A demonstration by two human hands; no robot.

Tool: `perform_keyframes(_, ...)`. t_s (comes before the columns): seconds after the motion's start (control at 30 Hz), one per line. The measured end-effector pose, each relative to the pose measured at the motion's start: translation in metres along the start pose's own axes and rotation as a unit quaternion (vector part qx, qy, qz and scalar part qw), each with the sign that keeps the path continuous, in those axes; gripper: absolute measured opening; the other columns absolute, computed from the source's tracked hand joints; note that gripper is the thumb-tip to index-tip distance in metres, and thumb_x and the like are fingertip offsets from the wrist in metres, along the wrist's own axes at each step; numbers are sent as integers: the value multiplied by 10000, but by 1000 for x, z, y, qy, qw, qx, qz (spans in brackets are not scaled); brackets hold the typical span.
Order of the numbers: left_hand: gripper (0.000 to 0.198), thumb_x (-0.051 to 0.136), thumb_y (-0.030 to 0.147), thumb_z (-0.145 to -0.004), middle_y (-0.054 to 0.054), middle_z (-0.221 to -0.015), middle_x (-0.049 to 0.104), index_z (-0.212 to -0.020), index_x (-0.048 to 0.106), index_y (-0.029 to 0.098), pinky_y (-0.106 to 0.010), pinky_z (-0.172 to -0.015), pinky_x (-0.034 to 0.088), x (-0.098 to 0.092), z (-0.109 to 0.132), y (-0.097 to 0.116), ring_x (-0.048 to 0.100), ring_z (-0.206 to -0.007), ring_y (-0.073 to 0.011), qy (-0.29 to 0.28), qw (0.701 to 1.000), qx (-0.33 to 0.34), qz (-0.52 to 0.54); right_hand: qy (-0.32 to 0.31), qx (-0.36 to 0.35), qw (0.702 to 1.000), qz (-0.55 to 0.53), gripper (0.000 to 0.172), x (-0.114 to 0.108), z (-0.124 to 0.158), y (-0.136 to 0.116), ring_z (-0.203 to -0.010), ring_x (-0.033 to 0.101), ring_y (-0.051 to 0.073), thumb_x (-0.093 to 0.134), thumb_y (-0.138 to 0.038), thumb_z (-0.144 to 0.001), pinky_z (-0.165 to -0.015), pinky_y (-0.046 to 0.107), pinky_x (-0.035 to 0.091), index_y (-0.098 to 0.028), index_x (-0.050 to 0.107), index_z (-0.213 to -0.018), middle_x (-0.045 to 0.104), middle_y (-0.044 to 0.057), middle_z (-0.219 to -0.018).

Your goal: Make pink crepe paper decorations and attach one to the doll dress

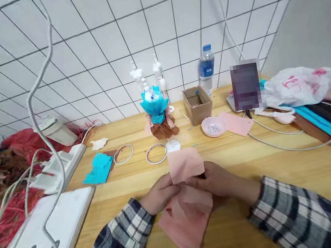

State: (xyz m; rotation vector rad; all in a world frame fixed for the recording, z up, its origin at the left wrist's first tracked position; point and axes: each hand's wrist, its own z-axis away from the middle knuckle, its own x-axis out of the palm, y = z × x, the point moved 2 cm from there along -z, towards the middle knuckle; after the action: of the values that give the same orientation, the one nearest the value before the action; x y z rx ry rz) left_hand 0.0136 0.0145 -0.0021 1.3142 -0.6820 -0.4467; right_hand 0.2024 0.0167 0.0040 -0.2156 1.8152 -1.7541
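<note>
Near the front of the wooden table, pink crepe paper (187, 216) is pinched at its middle between my two hands. One part of it stands up above the fingers and a wider part spreads below. My left hand (161, 191) grips it from the left, thumb on the near side. From the right, my right hand (215, 179) is closed on it, thumb tip close to the left thumb. Most fingers are hidden behind the paper. Just beyond it lie a white disc (173, 145) and two pale rings (156, 154). Farther back stands a blue paper flower decoration (155, 104).
A pink bowl of small shiny pieces (213, 127), pink paper (237, 123), a cardboard box (199, 106) and a water bottle (207, 68) stand behind. Blue paper (99, 168), a power strip (66, 165) and a white box (50, 228) are left. A cable (29, 103) hangs down.
</note>
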Motion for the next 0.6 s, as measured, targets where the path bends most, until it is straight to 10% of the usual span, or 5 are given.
perform_keyframes(0.6,459,601,259,-838,-93,-1294,623,-1291,585,186,-488,-1074,355,-1,0,3,530,-1221,-309,-10,998,-2,-54,-17,-23,999,-24,349,0,1,-1,-1040,638,243,587,-435,-871,-886,366,512,-195,686,-1104,706,58,-1137)
